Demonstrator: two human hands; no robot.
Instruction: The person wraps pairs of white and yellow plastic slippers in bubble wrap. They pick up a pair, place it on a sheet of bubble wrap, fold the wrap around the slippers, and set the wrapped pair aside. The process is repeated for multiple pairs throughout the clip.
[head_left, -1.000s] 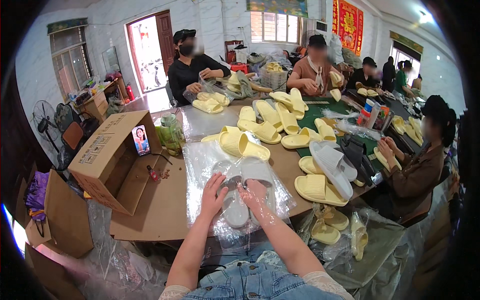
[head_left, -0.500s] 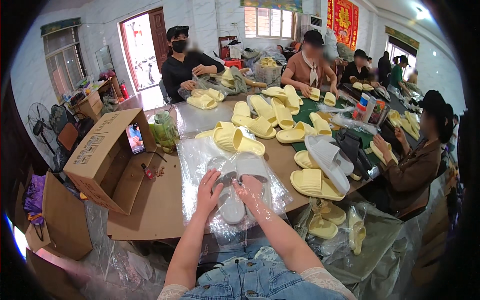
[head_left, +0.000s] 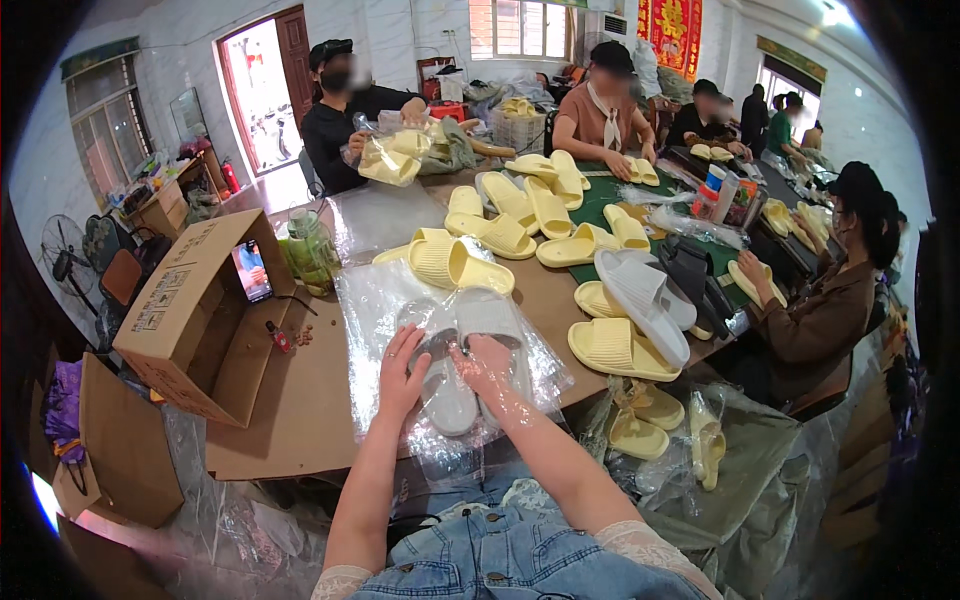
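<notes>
A pair of light grey slippers [head_left: 490,318] lies inside a clear plastic bag [head_left: 545,372] at the table's near edge, straps toward the far side. My left hand [head_left: 402,368] rests open on the bag, fingers stretched, beside the left slipper. Shiny film covers my right hand [head_left: 484,364] and wrist, which reach into the bag. Its fingers are closed at the right slipper's strap; some fingertips are hidden there. More flat clear bags [head_left: 375,290] lie under the pair. A yellow slipper pair [head_left: 455,262] sits just beyond, on the bags.
Left on the table stands an open carton [head_left: 190,320] with a phone [head_left: 252,270] inside, near a green jar [head_left: 308,252]. Yellow slippers [head_left: 622,345] and white slippers [head_left: 645,305] are heaped to the right. Bagged slippers [head_left: 640,425] hang low at right. Several co-workers sit around the table.
The view has turned slightly, shifting the scene leftward. Across the table, a co-worker in black has lifted a bagged yellow pair. My hands stay almost in place on the grey slippers and bag.
</notes>
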